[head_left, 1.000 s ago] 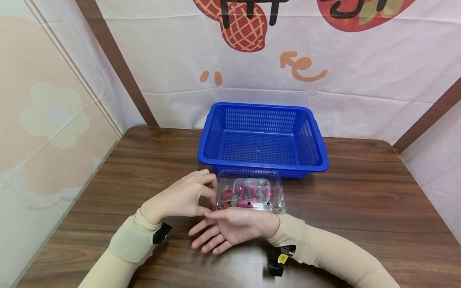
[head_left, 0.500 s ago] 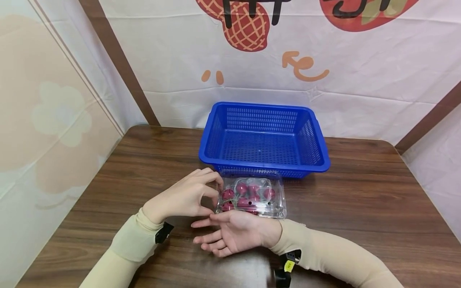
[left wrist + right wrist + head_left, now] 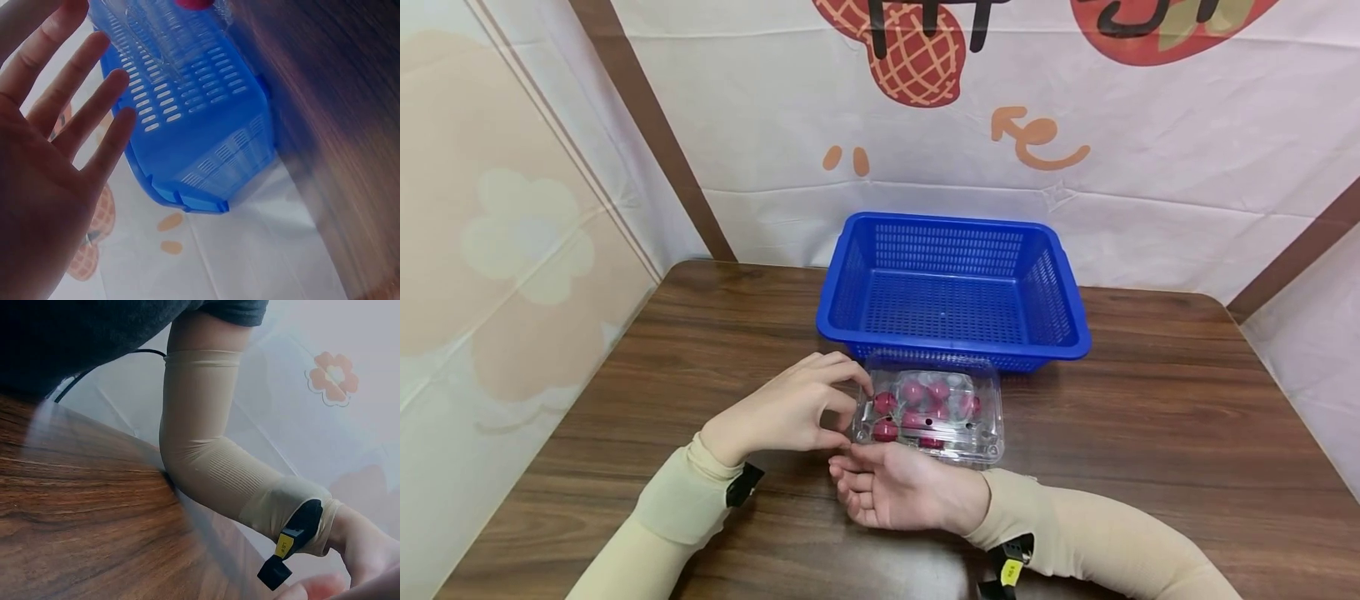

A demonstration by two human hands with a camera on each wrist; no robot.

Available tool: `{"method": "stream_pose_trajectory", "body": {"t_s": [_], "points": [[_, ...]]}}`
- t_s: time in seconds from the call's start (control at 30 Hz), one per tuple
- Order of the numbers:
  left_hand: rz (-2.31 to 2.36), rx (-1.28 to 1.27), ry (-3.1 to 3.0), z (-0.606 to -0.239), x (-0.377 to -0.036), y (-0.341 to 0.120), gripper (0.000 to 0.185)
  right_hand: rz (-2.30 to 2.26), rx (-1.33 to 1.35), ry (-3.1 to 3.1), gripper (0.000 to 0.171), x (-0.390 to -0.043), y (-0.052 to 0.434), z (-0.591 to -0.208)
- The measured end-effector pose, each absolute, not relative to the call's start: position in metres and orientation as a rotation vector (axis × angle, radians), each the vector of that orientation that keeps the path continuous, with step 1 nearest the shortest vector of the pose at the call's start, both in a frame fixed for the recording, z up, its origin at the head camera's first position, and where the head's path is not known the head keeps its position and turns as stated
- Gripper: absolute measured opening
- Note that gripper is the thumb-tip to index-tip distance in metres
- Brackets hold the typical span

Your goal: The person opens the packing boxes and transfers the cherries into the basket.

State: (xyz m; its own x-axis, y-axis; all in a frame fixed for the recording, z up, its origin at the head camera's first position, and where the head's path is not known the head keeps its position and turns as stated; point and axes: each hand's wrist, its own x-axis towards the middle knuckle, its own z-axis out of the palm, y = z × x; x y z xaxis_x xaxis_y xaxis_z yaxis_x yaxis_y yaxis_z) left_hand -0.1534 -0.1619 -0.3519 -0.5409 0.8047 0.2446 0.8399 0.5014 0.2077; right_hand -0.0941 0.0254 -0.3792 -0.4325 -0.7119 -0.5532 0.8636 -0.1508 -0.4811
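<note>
The left hand pinches the left edge of the clear plastic clamshell box, thumb and fingertips curled onto its near-left corner. The right hand lies palm up on the table at the box's 6 o'clock, fingers curling loosely at the front rim; whether they actually grip it cannot be told. Both forearms wear ribbed beige sleeves with black straps at the wrists. The box sits at the table's centre, lid down over small round red fruits. Touching or just beside it at 12 o'clock stands a blue perforated plastic basket, rectangular with sloped walls. The tabletop is dark wood grain; pale printed cloth hangs behind.
</note>
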Motion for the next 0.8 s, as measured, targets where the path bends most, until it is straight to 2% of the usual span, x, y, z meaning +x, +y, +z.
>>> {"method": "stream_pose_trajectory", "body": {"t_s": [0.3, 0.8], "points": [[-0.472, -1.467, -2.579, -0.3514, -0.1528, -0.1609, 0.025, -1.903, 0.324, 0.984, 0.019, -0.0889, 0.0267, -0.3772], [-0.491, -1.484, -2.557, -0.352, -0.1523, -0.1613, 0.015, -1.874, 0.291, 0.944, 0.027, -0.0909, 0.0328, -0.3768]]}}
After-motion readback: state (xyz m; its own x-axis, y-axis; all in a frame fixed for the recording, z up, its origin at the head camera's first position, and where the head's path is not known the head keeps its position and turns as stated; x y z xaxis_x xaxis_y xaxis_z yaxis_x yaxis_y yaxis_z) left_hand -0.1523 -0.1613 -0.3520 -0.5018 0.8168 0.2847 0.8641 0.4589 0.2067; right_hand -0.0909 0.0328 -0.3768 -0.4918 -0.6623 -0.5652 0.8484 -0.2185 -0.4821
